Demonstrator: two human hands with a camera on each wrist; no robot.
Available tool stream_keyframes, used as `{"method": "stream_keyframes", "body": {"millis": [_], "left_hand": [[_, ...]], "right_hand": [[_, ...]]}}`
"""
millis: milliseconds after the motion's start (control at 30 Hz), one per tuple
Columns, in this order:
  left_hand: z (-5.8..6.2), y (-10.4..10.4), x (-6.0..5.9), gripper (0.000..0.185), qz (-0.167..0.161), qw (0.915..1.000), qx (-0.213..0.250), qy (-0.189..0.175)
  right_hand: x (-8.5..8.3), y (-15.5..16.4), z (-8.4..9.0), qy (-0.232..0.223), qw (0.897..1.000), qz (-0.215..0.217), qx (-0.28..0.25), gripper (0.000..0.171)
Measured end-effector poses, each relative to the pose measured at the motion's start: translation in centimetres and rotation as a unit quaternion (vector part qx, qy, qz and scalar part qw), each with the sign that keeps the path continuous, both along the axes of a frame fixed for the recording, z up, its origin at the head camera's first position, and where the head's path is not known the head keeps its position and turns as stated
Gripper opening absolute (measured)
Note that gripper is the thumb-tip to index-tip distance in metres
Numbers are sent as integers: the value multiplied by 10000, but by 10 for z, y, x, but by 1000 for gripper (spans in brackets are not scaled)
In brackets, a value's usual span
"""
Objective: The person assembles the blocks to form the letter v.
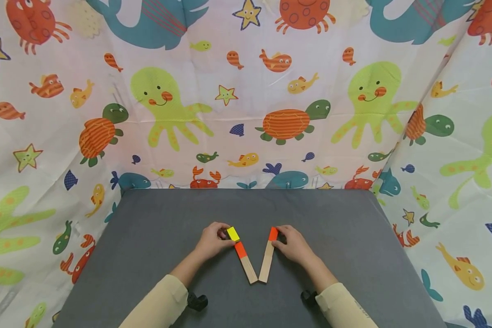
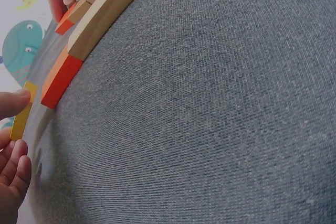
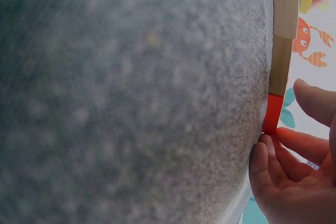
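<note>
Two flat wooden sticks lie in a V on the grey table point(image 1: 147, 237), their near ends meeting. The left stick point(image 1: 246, 262) has an orange far section, and a small yellow block point(image 1: 232, 233) lies at its far end. My left hand point(image 1: 223, 238) pinches that yellow block; in the left wrist view my thumb point(image 2: 13, 103) presses the block point(image 2: 22, 114) beside the orange section point(image 2: 60, 77). The right stick point(image 1: 267, 259) has an orange far tip. My right hand point(image 1: 279, 238) holds that orange tip point(image 3: 272, 114) between fingers point(image 3: 262, 156) and thumb.
A cloth printed with sea animals point(image 1: 246, 114) hangs behind the table and along both sides. The table's far edge point(image 1: 246, 190) meets the cloth. Bare grey surface lies to the left and right of the sticks.
</note>
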State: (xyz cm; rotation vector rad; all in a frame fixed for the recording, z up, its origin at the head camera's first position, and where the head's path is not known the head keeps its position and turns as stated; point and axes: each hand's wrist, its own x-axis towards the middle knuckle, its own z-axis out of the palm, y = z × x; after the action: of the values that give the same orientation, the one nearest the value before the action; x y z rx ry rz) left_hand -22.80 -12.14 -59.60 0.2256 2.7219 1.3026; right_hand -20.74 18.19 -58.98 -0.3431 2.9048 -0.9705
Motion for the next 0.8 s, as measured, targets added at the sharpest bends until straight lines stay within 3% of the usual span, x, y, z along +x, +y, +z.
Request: {"method": "stream_keyframes", "body": {"millis": [800], "left_hand": [[-4, 3, 1, 51, -145, 9999, -14, -88]], "right_hand": [[0, 1, 0, 42, 10000, 4, -10, 56]]}}
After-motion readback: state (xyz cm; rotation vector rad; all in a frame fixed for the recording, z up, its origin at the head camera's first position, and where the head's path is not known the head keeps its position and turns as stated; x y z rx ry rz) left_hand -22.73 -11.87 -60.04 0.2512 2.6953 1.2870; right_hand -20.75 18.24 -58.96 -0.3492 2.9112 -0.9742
